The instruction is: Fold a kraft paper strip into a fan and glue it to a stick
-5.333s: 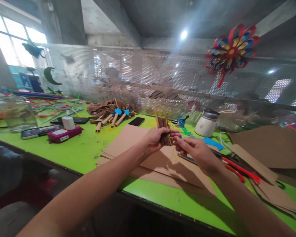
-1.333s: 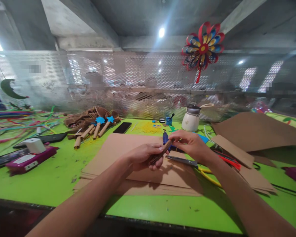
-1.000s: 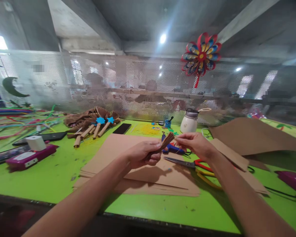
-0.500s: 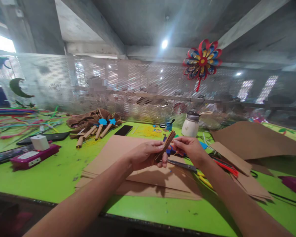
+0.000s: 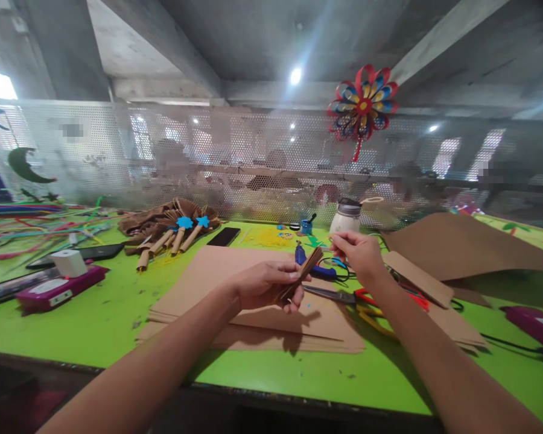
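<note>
My left hand [image 5: 266,286] is closed around a narrow bundle of pleated brown paper [image 5: 309,269], tilted up to the right. To its right and a little higher, my right hand [image 5: 361,258] is apart from the bundle, thumb and fingertips pinched together. Whatever lies in that pinch is too small to make out. Beneath both hands is a stack of brown paper sheets [image 5: 208,274]. Scissors [image 5: 330,293] with red and yellow handles rest on its right side. Behind the paper bundle lies a blue glue gun [image 5: 321,269].
Paper fans with blue flowers and rolled handles [image 5: 177,235] lie at the back left, beside a phone [image 5: 224,236]. A white jar [image 5: 346,218] stands behind my right hand. Brown paper [image 5: 470,247] spreads at right. A purple power strip [image 5: 63,289] sits left. A perforated screen [image 5: 244,144] closes the back.
My right hand has moved away from the paper bundle, up and to the right, still pinched. The left hand keeps its hold. The view has shifted slightly.
</note>
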Demonstrator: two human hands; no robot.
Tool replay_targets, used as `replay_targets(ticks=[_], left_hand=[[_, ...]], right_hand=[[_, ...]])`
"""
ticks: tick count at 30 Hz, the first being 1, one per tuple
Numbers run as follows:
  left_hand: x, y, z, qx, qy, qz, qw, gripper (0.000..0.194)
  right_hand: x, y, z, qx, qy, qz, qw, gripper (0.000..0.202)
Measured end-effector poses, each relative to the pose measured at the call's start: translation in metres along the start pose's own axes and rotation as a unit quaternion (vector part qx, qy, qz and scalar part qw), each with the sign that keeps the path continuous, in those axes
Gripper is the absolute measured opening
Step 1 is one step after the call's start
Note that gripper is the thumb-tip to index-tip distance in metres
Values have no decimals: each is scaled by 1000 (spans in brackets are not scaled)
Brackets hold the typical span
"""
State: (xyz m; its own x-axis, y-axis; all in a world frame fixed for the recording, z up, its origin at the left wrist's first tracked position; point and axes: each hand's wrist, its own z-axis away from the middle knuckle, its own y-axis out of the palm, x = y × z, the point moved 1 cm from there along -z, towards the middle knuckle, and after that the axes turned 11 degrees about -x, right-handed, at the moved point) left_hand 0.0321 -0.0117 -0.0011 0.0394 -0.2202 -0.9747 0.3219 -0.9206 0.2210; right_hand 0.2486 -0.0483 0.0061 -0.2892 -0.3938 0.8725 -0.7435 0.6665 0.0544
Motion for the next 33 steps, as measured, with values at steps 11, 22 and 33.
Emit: replay_targets(ticks=[11, 22, 33], left_hand=[[-14, 3, 9, -40, 74, 27, 996, 16], [-4, -11, -7, -295, 131, 83, 943, 18], [-2, -9, -6, -226, 115, 94, 963, 18]], right_hand=[[-5, 8, 10, 57, 44, 42, 997, 24], [13, 38, 60, 190, -106, 139, 966, 22], [3, 45, 73, 290, -183, 186, 921, 24]])
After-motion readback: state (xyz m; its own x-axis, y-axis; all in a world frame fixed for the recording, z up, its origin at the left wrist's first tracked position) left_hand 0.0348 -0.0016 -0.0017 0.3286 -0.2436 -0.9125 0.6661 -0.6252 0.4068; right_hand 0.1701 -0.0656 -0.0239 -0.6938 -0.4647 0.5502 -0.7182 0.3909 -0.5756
